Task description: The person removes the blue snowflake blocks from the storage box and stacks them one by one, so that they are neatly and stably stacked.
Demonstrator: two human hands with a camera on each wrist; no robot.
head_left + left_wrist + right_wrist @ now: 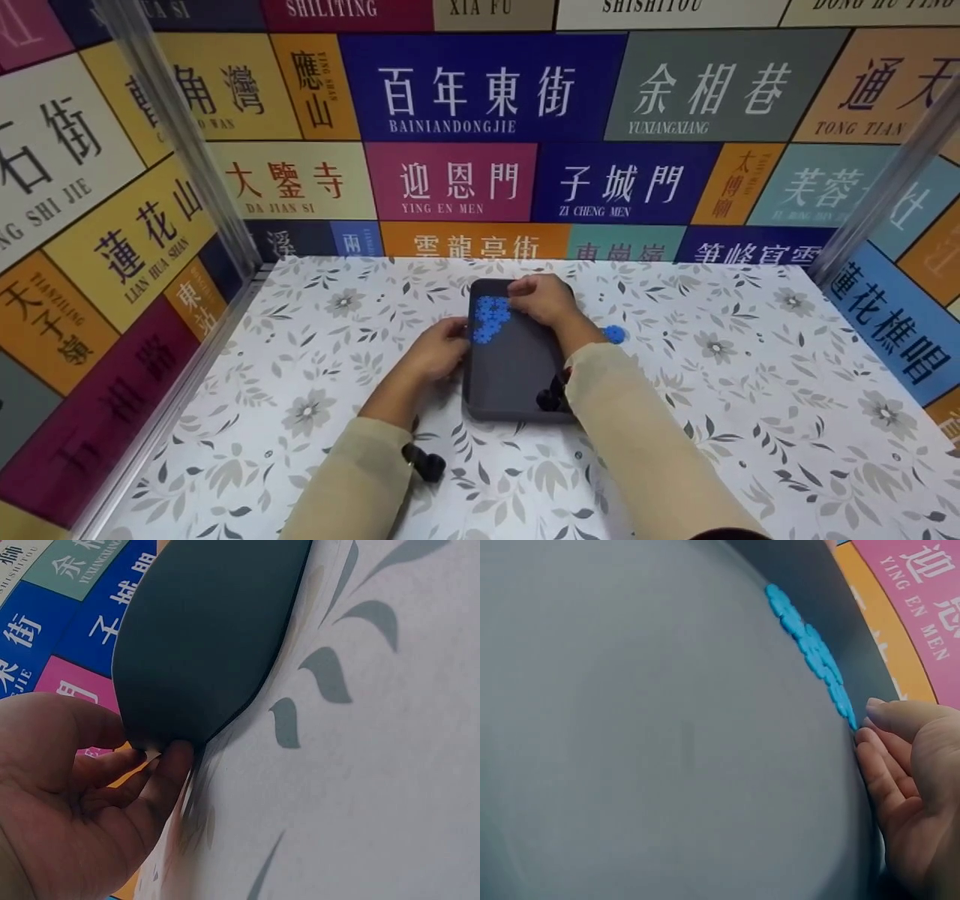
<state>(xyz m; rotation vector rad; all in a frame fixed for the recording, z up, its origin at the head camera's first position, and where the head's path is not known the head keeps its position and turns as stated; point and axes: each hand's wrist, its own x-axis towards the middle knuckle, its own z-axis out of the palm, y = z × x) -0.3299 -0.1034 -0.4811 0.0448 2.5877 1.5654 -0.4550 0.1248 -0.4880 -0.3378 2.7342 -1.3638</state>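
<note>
A dark grey rectangular tray [510, 379] with rounded corners lies on the table. Several flat blue snowflake-shaped plastic pieces [491, 316] form a joined patch inside its far left corner. My left hand [441, 351] holds the tray's left side, with thumb and fingertips at the outer wall and lower edge in the left wrist view. Over the far part of the tray, my right hand [546, 298] pinches at the end of the blue patch, thumb and fingertips together. In the right wrist view the blue strip [810, 645] runs along the wall right up to those fingertips, which hide its end.
Another blue snowflake piece [615, 334] lies on the table right of the tray, partly behind the right forearm. The tabletop [360, 315] has a white leaf-and-flower cover. Colourful panels with printed characters [480, 90] stand behind and at both sides, with clear corner posts [187, 142].
</note>
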